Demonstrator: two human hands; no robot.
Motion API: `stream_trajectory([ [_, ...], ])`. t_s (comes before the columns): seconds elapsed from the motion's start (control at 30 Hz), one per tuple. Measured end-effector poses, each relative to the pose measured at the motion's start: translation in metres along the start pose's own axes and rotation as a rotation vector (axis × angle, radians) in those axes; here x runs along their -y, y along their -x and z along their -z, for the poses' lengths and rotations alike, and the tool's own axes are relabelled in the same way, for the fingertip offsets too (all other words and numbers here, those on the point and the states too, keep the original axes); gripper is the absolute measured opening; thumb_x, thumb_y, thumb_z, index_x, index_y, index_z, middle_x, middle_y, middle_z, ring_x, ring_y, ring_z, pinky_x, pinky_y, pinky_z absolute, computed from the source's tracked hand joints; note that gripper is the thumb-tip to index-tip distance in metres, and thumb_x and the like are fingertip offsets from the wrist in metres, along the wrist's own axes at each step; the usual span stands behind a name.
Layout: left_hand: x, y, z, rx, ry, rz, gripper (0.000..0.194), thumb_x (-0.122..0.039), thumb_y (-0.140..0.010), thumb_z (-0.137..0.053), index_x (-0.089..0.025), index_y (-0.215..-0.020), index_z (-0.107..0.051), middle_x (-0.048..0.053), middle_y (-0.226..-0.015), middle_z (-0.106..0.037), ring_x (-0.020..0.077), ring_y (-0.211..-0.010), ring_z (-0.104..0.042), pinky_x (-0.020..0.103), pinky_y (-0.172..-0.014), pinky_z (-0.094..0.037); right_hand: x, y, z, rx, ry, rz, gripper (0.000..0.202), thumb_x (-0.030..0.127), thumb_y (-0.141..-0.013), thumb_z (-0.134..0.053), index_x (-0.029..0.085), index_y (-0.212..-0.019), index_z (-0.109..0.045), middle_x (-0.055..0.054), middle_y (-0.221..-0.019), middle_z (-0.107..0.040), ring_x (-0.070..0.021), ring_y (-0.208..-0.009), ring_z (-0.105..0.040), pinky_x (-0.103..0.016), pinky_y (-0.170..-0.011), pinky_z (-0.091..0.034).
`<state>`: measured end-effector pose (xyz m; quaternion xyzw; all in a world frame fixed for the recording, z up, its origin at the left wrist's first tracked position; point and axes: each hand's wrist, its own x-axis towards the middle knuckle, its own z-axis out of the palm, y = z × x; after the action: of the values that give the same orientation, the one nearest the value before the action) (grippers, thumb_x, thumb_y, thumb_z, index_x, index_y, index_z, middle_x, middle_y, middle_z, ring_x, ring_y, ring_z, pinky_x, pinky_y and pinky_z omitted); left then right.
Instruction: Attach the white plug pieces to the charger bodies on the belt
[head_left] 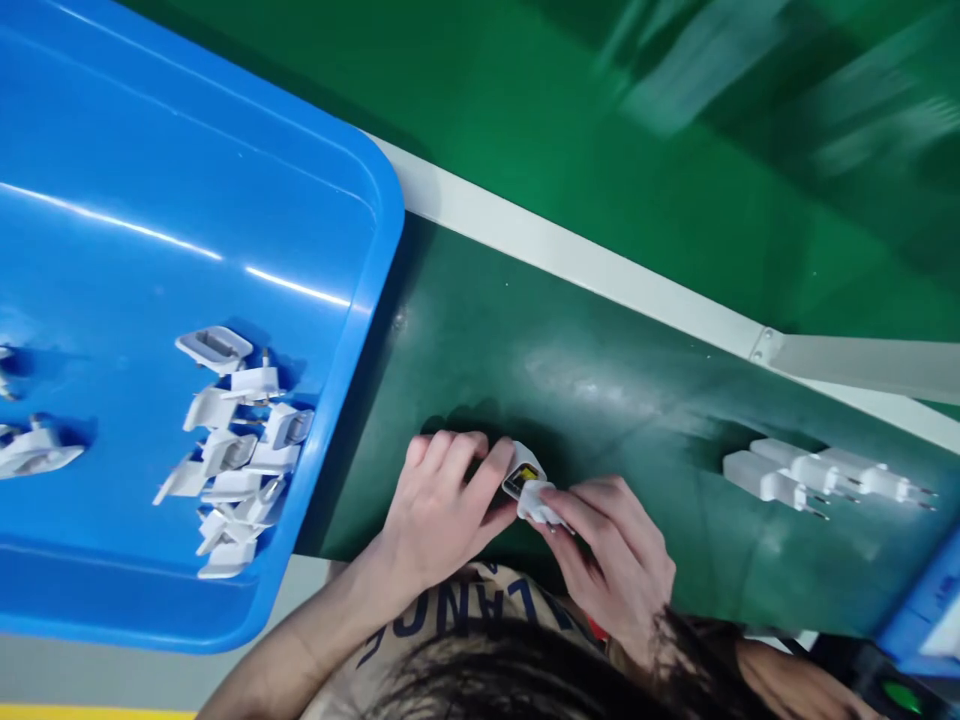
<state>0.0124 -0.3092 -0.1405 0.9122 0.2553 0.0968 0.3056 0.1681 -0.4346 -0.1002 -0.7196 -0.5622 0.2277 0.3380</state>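
Note:
My left hand [446, 505] grips a white charger housing [523, 462] between thumb and fingers. The housing's open end faces my right hand, and something yellow shows inside it. Pinched in my right hand [619, 555] is a white plug cap [538, 502] with two metal pins pointing down and right. The cap is at the mouth of the housing, tilted against it; whether they touch I cannot tell. Both hands are just above the green mat [480, 330], close to my body.
On the left, a blue tray [360, 270] holds several loose white plug caps [225, 450]. White chargers with pins [817, 472] lie in a group on the mat at right. A pale rail [570, 250] runs along the mat's far edge. Another blue container [922, 610] shows at lower right.

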Motion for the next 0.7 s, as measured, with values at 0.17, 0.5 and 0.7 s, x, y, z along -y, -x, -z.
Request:
stream_trajectory([
  [0.17,0.000,0.001,0.003,0.007,0.107,0.009,0.024,-0.027,-0.103,-0.062,-0.019,-0.125,-0.066,0.007,-0.107,-0.062,0.0238,-0.095,-0.054,0.039,-0.079,-0.033,0.004,-0.002,-0.005,0.016,0.122,-0.065,0.025,0.005,-0.101,-0.065,0.019,-0.121,-0.065,-0.008,-0.102,-0.066,-0.0268,-0.084,-0.064,-0.042,-0.074,-0.057],
  [0.5,0.001,0.000,-0.003,-0.039,0.143,0.055,0.017,-0.021,-0.100,-0.067,-0.021,-0.117,-0.067,0.003,-0.101,-0.063,0.0209,-0.092,-0.055,0.038,-0.073,-0.032,0.017,-0.005,-0.001,0.048,0.155,-0.070,0.027,0.002,-0.100,-0.064,0.018,-0.122,-0.067,-0.007,-0.100,-0.067,-0.0246,-0.078,-0.064,-0.040,-0.068,-0.057],
  [0.7,-0.001,0.000,-0.008,-0.091,0.149,0.072,0.015,-0.026,-0.110,-0.052,-0.022,-0.114,-0.066,0.003,-0.097,-0.063,0.0198,-0.088,-0.054,0.039,-0.072,-0.030,0.015,-0.006,-0.002,0.087,0.169,-0.095,0.027,0.004,-0.102,-0.062,0.022,-0.121,-0.066,-0.005,-0.099,-0.068,-0.0240,-0.074,-0.063,-0.041,-0.066,-0.057],
])
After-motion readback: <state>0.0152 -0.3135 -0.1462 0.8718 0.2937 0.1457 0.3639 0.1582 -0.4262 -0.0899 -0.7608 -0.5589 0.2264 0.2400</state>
